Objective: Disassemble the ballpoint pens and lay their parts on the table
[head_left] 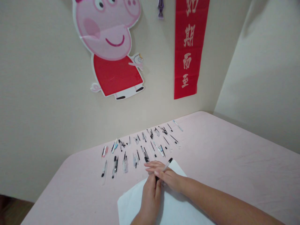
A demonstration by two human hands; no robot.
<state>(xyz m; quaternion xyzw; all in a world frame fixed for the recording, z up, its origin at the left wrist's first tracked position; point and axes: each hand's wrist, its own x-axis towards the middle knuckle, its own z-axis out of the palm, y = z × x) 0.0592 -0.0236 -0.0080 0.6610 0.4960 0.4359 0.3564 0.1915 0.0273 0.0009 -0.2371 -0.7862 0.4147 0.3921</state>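
Note:
A pen [167,165] with a clear barrel and a black end slants up out of my right hand [172,178]. The right thumb and hand close around it, while the other fingers reach out to the left over my left hand. My left hand [150,191] is closed, its fingertips meeting the right hand at a small black part near the pen's lower end. The fingers hide most of that lower end. Beneath both hands lies a white sheet [128,203], light and slightly bluish.
Rows of disassembled pens and pen parts [125,164] lie beyond the hands on the pink-covered table [234,175]. A light blue pen [178,125] is at the far right of the rows. The wall behind carries a pig cutout [117,76] and a red banner [187,72].

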